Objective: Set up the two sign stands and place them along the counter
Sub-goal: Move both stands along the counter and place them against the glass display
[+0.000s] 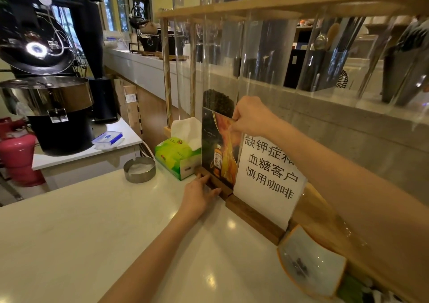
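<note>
Two sign stands stand side by side at the back of the white counter (116, 233). The far one holds a dark poster sign (216, 147) with a bottle picture in a wooden base (214, 183). The near one is a white paper sign (269, 177) with black characters in its own wooden base (253, 219). My right hand (251, 117) pinches the top edge of the dark poster sign. My left hand (199, 193) rests on the front of that sign's wooden base, fingers pressed against it. The two bases touch end to end.
A green tissue box (177, 157) sits just left of the dark sign, with a round metal ashtray (139, 169) beside it. A square ceramic dish (311, 265) lies right of the white sign's base. Clear tubes in a wooden rack (232, 10) rise behind. A coffee roaster (46, 93) stands far left.
</note>
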Available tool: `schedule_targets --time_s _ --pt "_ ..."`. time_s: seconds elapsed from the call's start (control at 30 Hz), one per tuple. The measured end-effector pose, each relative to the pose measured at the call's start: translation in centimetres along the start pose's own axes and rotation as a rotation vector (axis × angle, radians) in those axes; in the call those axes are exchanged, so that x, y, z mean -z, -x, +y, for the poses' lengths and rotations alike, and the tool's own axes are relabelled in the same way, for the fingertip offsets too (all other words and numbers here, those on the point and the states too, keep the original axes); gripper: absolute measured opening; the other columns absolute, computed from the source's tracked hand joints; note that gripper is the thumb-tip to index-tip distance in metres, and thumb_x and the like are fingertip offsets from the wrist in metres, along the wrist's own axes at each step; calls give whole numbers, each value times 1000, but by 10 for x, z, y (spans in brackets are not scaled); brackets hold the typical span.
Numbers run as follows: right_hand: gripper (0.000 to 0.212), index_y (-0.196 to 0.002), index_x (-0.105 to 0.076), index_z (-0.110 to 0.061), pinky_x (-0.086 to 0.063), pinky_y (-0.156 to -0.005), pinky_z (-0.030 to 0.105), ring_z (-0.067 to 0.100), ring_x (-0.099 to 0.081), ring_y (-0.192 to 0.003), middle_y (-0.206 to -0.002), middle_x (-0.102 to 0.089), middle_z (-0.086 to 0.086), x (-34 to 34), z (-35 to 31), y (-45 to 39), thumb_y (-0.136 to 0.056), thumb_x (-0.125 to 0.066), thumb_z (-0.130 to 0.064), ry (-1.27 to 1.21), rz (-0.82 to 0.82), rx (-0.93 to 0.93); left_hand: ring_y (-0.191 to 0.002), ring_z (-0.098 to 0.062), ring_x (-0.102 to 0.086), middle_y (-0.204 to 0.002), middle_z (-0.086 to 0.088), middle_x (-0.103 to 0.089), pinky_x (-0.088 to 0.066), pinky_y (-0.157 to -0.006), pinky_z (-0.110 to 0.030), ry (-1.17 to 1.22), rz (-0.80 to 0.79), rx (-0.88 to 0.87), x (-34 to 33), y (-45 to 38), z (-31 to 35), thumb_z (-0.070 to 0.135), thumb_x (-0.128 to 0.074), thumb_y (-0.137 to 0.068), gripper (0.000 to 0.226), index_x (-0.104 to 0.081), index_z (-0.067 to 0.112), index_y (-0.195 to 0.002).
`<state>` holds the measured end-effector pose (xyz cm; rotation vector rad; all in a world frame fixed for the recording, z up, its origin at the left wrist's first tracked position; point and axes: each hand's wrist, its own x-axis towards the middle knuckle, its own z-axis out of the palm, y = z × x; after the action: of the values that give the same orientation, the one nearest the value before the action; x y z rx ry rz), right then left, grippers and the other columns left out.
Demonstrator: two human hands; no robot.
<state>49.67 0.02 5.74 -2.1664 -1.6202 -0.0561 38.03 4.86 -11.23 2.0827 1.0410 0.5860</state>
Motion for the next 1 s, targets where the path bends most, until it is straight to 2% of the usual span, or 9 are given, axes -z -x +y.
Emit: schedule_targets --time_s 0.07,0.2,0.33,0.43,0.53,0.63,0.7,0.8,1.0 --pt "16 -85 -67 10 -38 -47 20 22 -53 -63 -79 -67 25 -1 0 -1 -76 -65 -3 -4 0 -13 -139 -25 -29 -149 -13 -36 -26 -114 -37 0 -5 -4 0 0 -1 29 -59 -84 56 -41 13 -135" --pt "17 -86 -67 7 -40 -50 21 21 -55 -65 -88 -69 23 -3 2 -2 -80 -63 -8 -20 -16 -12 -139 -26 -29 -149 -14 -34 -28 -114 -37 -10 -23 -2 1 0 -2 29 -60 -84 59 -39 13 -136" --pt "31 -77 -62 4 -33 -47 22 14 -44 -53 -60 -51 7 3 2 5 -91 -47 -20 -41 -77 -14 -134 -27 -37 -148 -12 -37 -33 -110 -36 5 -72 4 3 0 2 30 -61 -83 62 -36 12 -137" --pt "39 -75 -58 -2 -33 -51 25 15 -44 -56 -59 -45 3 10 6 19 -95 -37 -27 -56 -67 -28 -132 -26 -40 -146 -11 -39 -34 -110 -36 64 -75 40 4 3 1 31 -60 -83 63 -35 13 -138" --pt "45 -86 -61 6 -40 -55 25 23 -55 -62 -68 -57 17 20 16 42 -92 -41 -33 -88 -38 -17 -126 -23 -46 -139 -9 -48 -38 -105 -32 92 -53 4 5 12 -1 27 -61 -84 55 -43 13 -134" --pt "35 -88 -68 -4 -50 -64 30 27 -68 -72 -80 -71 16 35 24 64 -87 -51 -34 -154 -21 -5 -133 -22 -39 -144 -8 -43 -31 -109 -30 -6 -44 -147 -2 23 3 18 -61 -83 48 -48 15 -130" --pt "27 -91 -70 -9 -50 -65 24 19 -67 -72 -83 -72 9 40 26 73 -83 -58 -31 -132 18 -7 -135 -20 -36 -147 -6 -39 -27 -113 -29 -89 -28 -252 -6 28 8 13 -61 -83 45 -52 16 -127" --pt "27 -95 -69 -9 -48 -61 16 3 -59 -64 -82 -68 3 37 27 81 -77 -67 -28 -79 58 -29 -133 -19 -39 -142 -4 -46 -29 -111 -27 -195 -13 -352 -13 31 10 12 -59 -83 40 -57 16 -123" --pt "23 -94 -70 -5 -49 -57 15 12 -61 -66 -91 -74 13 26 27 87 -76 -69 -20 -88 179 -49 -132 -17 -43 -138 -5 -52 -29 -111 -25 -270 -46 -353 -17 35 11 17 -56 -86 38 -55 13 -125"
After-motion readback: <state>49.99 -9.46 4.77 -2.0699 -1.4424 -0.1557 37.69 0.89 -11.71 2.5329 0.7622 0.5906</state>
